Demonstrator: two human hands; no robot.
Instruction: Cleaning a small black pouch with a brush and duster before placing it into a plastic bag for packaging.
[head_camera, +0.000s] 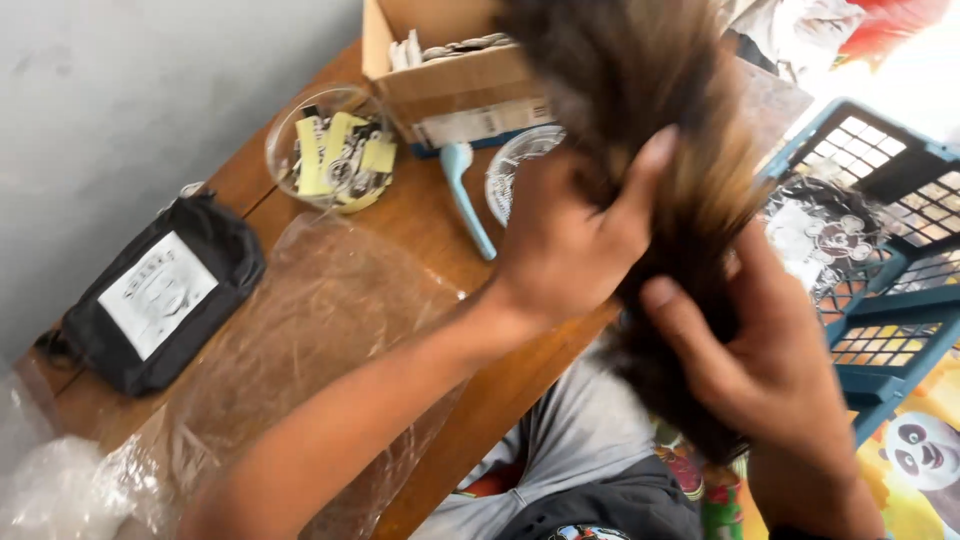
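A long bundle of brown hair (660, 110), darker at its ends, hangs down through the middle of the view. My left hand (565, 240) grips it from the left, thumb pressed across the strands. My right hand (770, 370) closes on the lower part of the bundle from the right. Both hands are over the front edge of a wooden table (420, 215), above my lap.
On the table lie a clear plastic sheet (300, 340), a black pouch with a white label (160, 295), a clear bowl of small yellow and white items (335, 150), a light blue brush handle (465, 195), a cardboard box (450, 70). A blue plastic crate (890, 260) stands at right.
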